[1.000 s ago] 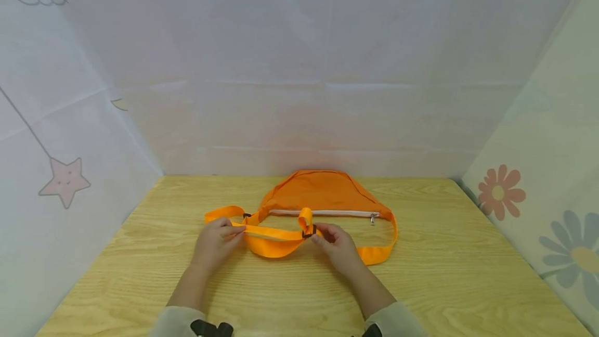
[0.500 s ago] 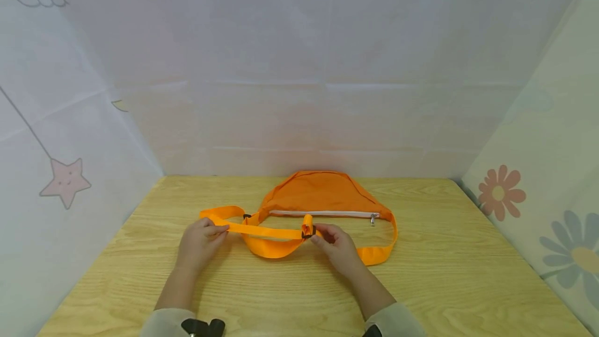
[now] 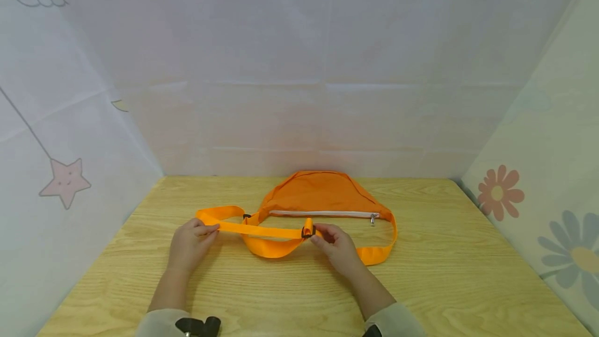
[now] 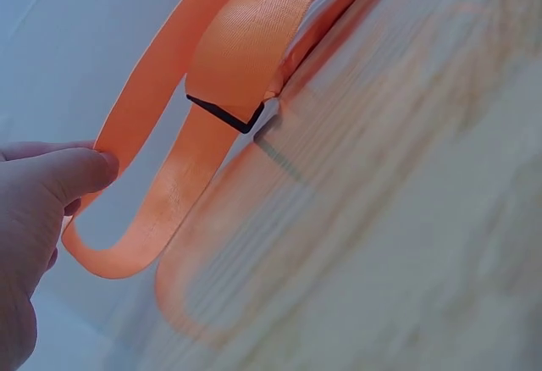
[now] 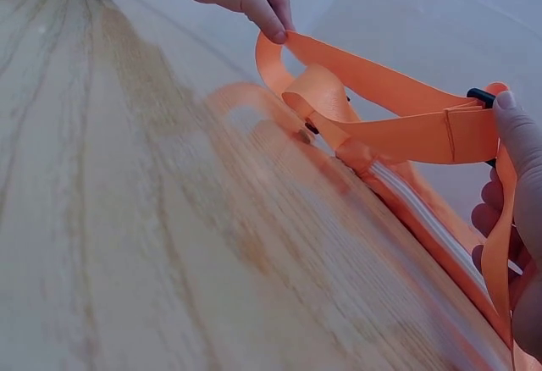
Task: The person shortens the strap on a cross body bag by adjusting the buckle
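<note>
An orange waist bag (image 3: 323, 191) lies near the back of the table, its white zipper (image 3: 323, 214) facing me. My left hand (image 3: 189, 243) pinches the orange strap (image 3: 262, 231) between thumb and fingers, left of the bag. In the left wrist view the strap (image 4: 144, 100) bends in a loop below that thumb. With thumb and fingers, my right hand (image 3: 339, 248) holds the strap at a black slider buckle (image 3: 308, 232), where a small loop of webbing stands up. The strap stretches fairly straight between both hands. A second black buckle (image 4: 229, 115) joins the strap at the bag's left end.
The wooden table (image 3: 281, 300) reaches back to a pale cloth wall (image 3: 327, 92). Printed cloth sides stand left and right. A metal zipper pull (image 3: 372, 219) hangs at the bag's right, and a strap section (image 3: 374, 255) curves across the table there.
My left hand has moved left, drawing the strap out from the buckle. The small loop at the buckle has shrunk. My right hand has stayed in place.
</note>
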Available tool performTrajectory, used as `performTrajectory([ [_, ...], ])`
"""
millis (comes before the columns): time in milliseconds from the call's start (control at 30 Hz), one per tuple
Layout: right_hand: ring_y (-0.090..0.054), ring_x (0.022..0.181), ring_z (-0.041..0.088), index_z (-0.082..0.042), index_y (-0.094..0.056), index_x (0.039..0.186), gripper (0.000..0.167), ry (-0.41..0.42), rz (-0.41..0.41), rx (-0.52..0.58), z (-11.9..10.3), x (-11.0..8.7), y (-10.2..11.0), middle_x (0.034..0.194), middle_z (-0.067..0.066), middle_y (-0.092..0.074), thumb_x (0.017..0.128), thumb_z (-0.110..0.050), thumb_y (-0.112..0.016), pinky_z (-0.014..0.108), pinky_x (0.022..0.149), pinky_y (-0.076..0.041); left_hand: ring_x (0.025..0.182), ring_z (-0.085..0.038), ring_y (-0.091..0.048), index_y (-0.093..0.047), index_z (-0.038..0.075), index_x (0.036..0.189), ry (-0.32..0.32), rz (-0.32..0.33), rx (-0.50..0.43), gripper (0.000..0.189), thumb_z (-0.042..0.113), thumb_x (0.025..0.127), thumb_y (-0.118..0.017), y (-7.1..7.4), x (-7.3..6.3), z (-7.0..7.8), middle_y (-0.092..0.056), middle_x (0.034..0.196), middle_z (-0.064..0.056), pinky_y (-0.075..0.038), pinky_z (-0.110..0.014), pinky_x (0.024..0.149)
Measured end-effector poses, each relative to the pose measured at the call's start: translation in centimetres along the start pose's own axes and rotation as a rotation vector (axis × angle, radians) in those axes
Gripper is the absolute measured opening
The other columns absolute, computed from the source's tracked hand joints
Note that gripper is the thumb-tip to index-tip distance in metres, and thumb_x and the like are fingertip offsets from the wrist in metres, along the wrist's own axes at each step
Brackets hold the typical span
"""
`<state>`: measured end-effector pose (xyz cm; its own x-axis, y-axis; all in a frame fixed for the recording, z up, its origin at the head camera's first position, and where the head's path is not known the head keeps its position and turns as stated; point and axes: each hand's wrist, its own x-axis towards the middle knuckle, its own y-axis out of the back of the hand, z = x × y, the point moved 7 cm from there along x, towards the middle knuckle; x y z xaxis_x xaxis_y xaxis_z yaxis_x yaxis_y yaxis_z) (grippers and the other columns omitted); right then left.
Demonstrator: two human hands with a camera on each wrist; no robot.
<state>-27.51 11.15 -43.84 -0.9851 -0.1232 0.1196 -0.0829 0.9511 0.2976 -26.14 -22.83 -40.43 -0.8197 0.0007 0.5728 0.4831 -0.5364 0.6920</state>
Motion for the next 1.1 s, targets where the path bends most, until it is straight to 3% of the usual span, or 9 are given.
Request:
performTrajectory([
  [100,-0.057,0.103,0.017,-0.002,-0.065,0.123,0.034,0.002,0.0,0.003,0.0,0.0,0.0,0.123,0.011,-0.064,0.092,-0.017,-0.067,0.017,0.082,-0.048,0.062,-0.01,-0.039,-0.08,0.007,0.094,0.04,-0.03,-0.003,0.016,0.006,0.078,-0.08,-0.1,0.0,-0.6,-0.058,0.074,-0.001,-0.035,-0.022,0.055],
  [300,-0.057,0.101,0.016,-0.002,-0.065,0.123,0.034,0.009,-0.001,0.009,-0.1,0.0,0.0,0.122,0.01,-0.064,0.092,-0.016,-0.067,0.017,0.082,-0.048,0.061,-0.01,-0.04,-0.08,0.008,0.093,0.019,-0.035,0.037,0.016,0.007,0.077,-0.081,0.0,-0.1,-0.6,-0.059,0.075,-0.002,-0.036,-0.022,0.055],
  [567,-0.056,0.099,0.015,-0.002,-0.065,0.123,0.035,0.013,-0.006,0.005,-0.1,0.0,-0.1,0.121,0.011,-0.064,0.092,-0.017,-0.067,0.018,0.082,-0.047,0.069,-0.012,-0.045,-0.079,0.009,0.095,0.041,-0.212,0.04,0.017,0.006,0.079,-0.075,-0.9,-0.2,-0.5,-0.058,0.082,-0.001,-0.041,-0.029,0.064],
  [700,-0.055,0.1,0.014,-0.003,-0.065,0.123,0.036,0.009,-0.002,-0.011,0.0,0.1,-0.1,0.122,0.011,-0.064,0.092,-0.019,-0.067,0.017,0.083,-0.047,0.072,-0.015,-0.045,-0.078,0.007,0.099,0.053,-0.214,0.005,0.022,0.002,0.08,-0.068,-0.8,-0.1,-0.2,-0.058,0.084,-0.002,-0.039,-0.029,0.064],
  [900,-0.055,0.101,0.015,-0.003,-0.065,0.123,0.036,0.014,0.0,-0.018,0.1,0.1,0.0,0.123,0.011,-0.063,0.092,-0.02,-0.067,0.018,0.084,-0.047,0.096,-0.029,-0.056,-0.074,0.004,0.108,0.02,-0.126,-0.134,0.026,0.005,0.083,-0.067,-1.2,0.3,1.8,-0.062,0.101,-0.011,-0.047,-0.045,0.082],
  [967,-0.055,0.101,0.016,-0.002,-0.065,0.123,0.036,0.023,0.003,-0.024,0.1,0.1,0.0,0.123,0.011,-0.064,0.092,-0.02,-0.067,0.019,0.084,-0.047,0.104,-0.033,-0.057,-0.073,0.004,0.11,0.003,-0.134,-0.191,0.026,0.007,0.084,-0.068,-2.0,0.5,3.1,-0.062,0.108,-0.012,-0.047,-0.05,0.087],
  [1100,-0.056,0.101,0.016,-0.003,-0.065,0.123,0.037,0.026,0.006,-0.043,0.3,0.2,0.0,0.123,0.011,-0.064,0.092,-0.022,-0.068,0.019,0.084,-0.047,0.103,-0.03,-0.058,-0.073,0.004,0.11,-0.054,-0.189,-0.273,0.027,0.014,0.085,-0.072,-4.2,0.7,6.4,-0.063,0.109,-0.009,-0.05,-0.046,0.085],
])
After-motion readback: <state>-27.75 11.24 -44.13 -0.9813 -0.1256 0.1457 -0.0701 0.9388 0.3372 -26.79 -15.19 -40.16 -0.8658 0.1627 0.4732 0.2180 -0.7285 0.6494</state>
